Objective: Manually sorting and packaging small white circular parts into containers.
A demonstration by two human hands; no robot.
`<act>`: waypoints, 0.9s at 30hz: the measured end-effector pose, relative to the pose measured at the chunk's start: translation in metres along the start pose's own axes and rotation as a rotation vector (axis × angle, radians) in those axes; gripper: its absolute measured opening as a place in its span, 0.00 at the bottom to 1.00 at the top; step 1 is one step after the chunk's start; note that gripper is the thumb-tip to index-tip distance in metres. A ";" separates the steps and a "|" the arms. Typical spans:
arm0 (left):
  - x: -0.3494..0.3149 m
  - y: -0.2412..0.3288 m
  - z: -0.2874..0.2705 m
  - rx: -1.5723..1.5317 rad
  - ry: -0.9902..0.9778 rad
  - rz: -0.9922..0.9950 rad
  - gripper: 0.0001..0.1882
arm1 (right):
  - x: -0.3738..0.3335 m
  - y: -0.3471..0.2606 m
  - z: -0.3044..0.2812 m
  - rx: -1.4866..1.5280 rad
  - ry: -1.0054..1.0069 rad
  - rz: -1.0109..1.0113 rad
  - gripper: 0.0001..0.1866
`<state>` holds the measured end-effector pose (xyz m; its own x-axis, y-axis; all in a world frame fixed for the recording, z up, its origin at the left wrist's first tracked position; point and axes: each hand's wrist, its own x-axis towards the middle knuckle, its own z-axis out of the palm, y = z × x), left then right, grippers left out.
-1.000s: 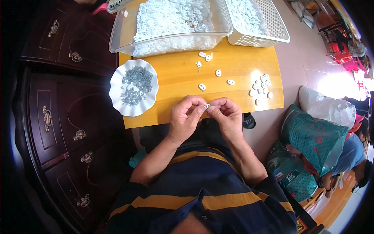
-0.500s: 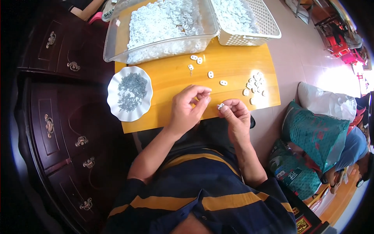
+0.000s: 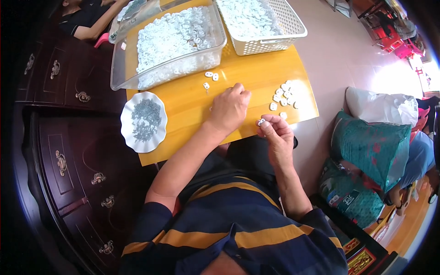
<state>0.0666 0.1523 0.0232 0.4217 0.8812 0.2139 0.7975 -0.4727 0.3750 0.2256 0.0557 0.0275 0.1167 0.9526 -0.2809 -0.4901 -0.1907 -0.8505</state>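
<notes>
The right grip [image 3: 278, 134] pinches a small white piece [image 3: 261, 122] near the front edge of the desk [image 3: 183, 103]. Left of it, the left grip [image 3: 229, 107] is curled, knuckles up, over the desk; whether it grasps anything I cannot tell. Loose white buttons [image 3: 285, 94] lie beyond the right grip, a scalloped plate [image 3: 126, 126] left of both.

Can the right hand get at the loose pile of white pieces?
Probably yes: the pile lies just beyond the right hand with nothing tall between, though that hand is pinching one piece.
</notes>
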 end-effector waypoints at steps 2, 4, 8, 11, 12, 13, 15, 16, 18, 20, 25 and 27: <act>0.000 0.000 0.001 0.022 -0.016 -0.002 0.05 | 0.001 0.000 -0.001 0.003 -0.008 -0.002 0.09; -0.001 0.000 0.002 -0.028 0.017 -0.030 0.04 | 0.002 0.000 -0.001 0.001 -0.010 -0.017 0.09; -0.013 0.005 -0.005 -0.152 0.010 -0.064 0.05 | 0.003 -0.001 0.001 -0.003 0.014 -0.024 0.09; -0.028 0.011 -0.021 -0.375 0.130 -0.019 0.03 | 0.003 -0.002 0.007 -0.007 0.018 -0.009 0.10; -0.035 0.014 -0.026 -0.600 0.116 -0.106 0.04 | 0.004 0.000 0.008 -0.011 0.015 -0.005 0.10; -0.041 0.014 -0.030 -0.824 0.105 -0.194 0.06 | 0.005 0.002 0.009 -0.014 0.004 -0.018 0.09; -0.051 0.013 -0.033 -0.922 0.127 -0.229 0.07 | 0.007 0.005 0.013 -0.020 -0.014 -0.027 0.09; -0.056 0.012 -0.034 -1.023 0.143 -0.256 0.09 | 0.006 0.004 0.017 -0.022 -0.008 -0.020 0.09; -0.066 0.003 -0.030 -1.065 0.154 -0.265 0.10 | 0.007 0.005 0.023 -0.028 -0.007 -0.010 0.09; -0.071 0.003 -0.031 -1.108 0.162 -0.272 0.12 | 0.008 0.008 0.027 -0.026 -0.039 -0.004 0.09; -0.077 0.002 -0.029 -1.240 0.245 -0.337 0.11 | 0.007 0.017 0.035 -0.047 -0.072 -0.024 0.09; -0.081 -0.002 -0.031 -1.215 0.224 -0.337 0.09 | 0.005 0.017 0.037 -0.053 -0.095 -0.052 0.09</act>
<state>0.0178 0.0817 0.0336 0.1004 0.9937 0.0503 -0.1044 -0.0398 0.9937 0.1856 0.0660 0.0281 0.0573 0.9792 -0.1948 -0.4388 -0.1506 -0.8859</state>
